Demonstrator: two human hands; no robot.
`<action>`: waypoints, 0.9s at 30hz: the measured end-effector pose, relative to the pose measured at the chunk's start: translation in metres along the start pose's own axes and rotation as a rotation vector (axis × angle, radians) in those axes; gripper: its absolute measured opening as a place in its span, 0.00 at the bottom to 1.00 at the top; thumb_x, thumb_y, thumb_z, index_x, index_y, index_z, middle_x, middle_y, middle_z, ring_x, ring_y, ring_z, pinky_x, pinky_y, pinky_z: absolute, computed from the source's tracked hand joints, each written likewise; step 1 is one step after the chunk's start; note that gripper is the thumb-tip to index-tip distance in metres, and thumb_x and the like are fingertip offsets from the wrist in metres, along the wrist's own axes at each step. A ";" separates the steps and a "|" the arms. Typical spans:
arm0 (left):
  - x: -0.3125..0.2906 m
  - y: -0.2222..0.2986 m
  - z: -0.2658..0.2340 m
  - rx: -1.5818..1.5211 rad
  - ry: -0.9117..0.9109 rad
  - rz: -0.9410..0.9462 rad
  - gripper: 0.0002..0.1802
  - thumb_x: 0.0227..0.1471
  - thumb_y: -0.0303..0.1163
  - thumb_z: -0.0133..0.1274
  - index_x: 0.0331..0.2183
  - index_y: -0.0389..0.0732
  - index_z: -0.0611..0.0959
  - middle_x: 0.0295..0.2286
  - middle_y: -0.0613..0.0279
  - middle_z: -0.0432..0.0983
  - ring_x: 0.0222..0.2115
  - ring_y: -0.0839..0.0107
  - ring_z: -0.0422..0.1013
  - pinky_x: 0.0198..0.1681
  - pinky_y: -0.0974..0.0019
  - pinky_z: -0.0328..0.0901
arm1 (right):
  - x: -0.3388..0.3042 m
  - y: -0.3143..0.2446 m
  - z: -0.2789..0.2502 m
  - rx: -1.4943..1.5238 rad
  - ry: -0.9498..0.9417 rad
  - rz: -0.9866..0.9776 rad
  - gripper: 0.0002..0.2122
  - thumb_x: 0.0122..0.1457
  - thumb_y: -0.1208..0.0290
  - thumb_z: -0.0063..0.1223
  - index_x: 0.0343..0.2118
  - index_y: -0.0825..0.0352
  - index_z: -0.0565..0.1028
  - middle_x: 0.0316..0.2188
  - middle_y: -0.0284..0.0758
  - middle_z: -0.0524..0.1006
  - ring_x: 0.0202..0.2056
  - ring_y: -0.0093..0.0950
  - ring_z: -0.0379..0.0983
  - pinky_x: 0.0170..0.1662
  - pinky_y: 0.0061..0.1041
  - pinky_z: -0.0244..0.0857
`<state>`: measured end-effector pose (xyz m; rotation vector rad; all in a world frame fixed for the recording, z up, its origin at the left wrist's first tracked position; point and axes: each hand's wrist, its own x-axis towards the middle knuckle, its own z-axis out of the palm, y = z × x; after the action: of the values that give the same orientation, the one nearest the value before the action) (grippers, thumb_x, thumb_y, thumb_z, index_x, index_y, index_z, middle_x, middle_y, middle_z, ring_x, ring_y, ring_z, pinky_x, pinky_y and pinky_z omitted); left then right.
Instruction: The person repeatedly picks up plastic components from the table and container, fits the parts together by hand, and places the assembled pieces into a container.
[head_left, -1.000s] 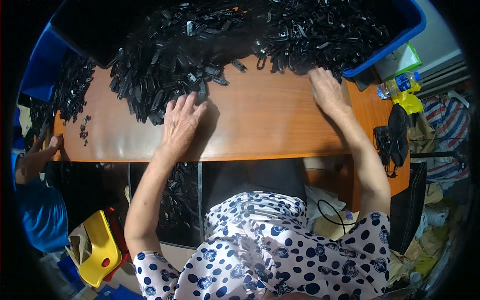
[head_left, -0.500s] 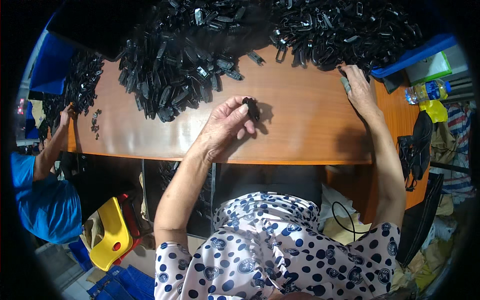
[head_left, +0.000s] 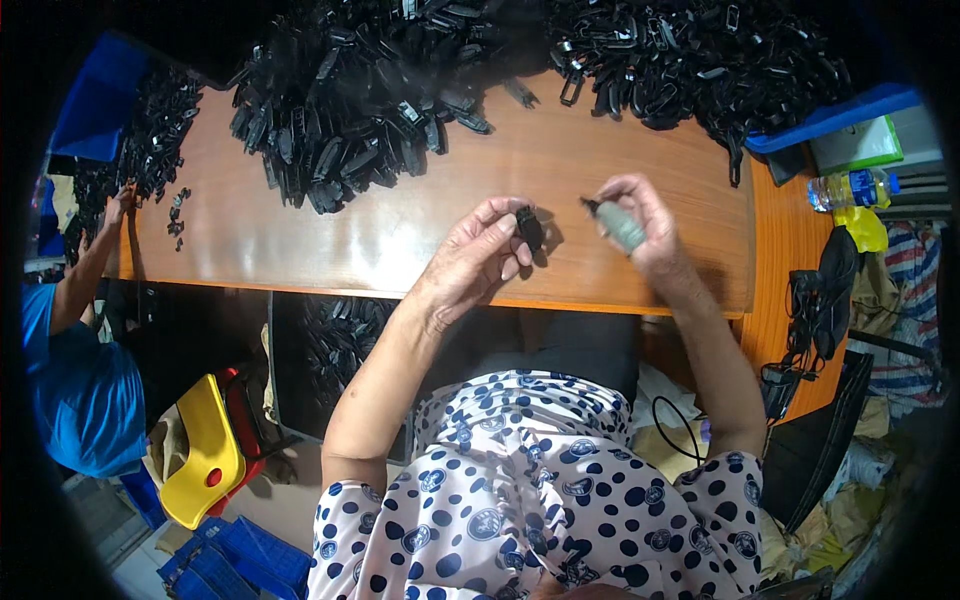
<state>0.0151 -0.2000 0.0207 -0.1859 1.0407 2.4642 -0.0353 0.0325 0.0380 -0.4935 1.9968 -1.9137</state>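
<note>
My left hand (head_left: 468, 257) is over the near part of the table, pinching a small black plastic part (head_left: 529, 230) between thumb and fingers. To its right is my right hand (head_left: 650, 228), slightly blurred, with a grey-green cover on its thumb. A small dark piece (head_left: 590, 204) sticks out at its fingertips; its exact kind is too blurred to tell. The two hands are apart, with a short gap between the pieces. Beyond them lies a big pile of elongated black plastic parts (head_left: 340, 120). A second pile of loop-shaped black parts (head_left: 680, 70) is at the far right.
The wooden table (head_left: 400, 240) has its edge just before me. A blue bin (head_left: 840, 112), a water bottle (head_left: 852, 189) and black straps (head_left: 820, 290) are at the right. On the left, a co-worker in a blue shirt (head_left: 85, 390) reaches to another pile; a yellow chair (head_left: 203, 460) stands nearby.
My right hand has come back from the right pile toward my left hand, with a small dark piece at its fingertips. The left hand has shifted slightly right, still holding its part.
</note>
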 end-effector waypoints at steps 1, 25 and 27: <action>-0.001 0.001 0.001 -0.057 0.025 -0.006 0.18 0.55 0.32 0.53 0.47 0.39 0.72 0.30 0.63 0.74 0.28 0.78 0.71 0.30 0.75 0.67 | -0.006 -0.005 0.010 0.136 0.016 0.133 0.12 0.58 0.80 0.46 0.45 0.65 0.66 0.35 0.31 0.70 0.35 0.18 0.66 0.38 0.17 0.61; -0.004 -0.013 0.003 1.120 0.041 0.494 0.12 0.51 0.24 0.53 0.40 0.36 0.78 0.30 0.56 0.73 0.31 0.64 0.72 0.36 0.67 0.66 | 0.006 0.000 0.028 0.424 -0.105 0.560 0.07 0.56 0.76 0.53 0.36 0.69 0.71 0.25 0.31 0.73 0.24 0.16 0.66 0.25 0.13 0.58; -0.004 -0.016 0.003 1.164 0.031 0.496 0.12 0.51 0.23 0.53 0.40 0.36 0.78 0.30 0.55 0.74 0.31 0.62 0.72 0.36 0.66 0.66 | 0.007 -0.003 0.026 0.368 -0.102 0.581 0.06 0.55 0.76 0.52 0.36 0.69 0.72 0.24 0.31 0.73 0.24 0.16 0.66 0.25 0.13 0.57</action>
<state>0.0260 -0.1899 0.0138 0.4513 2.5328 1.7753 -0.0291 0.0058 0.0396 0.0830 1.4562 -1.7657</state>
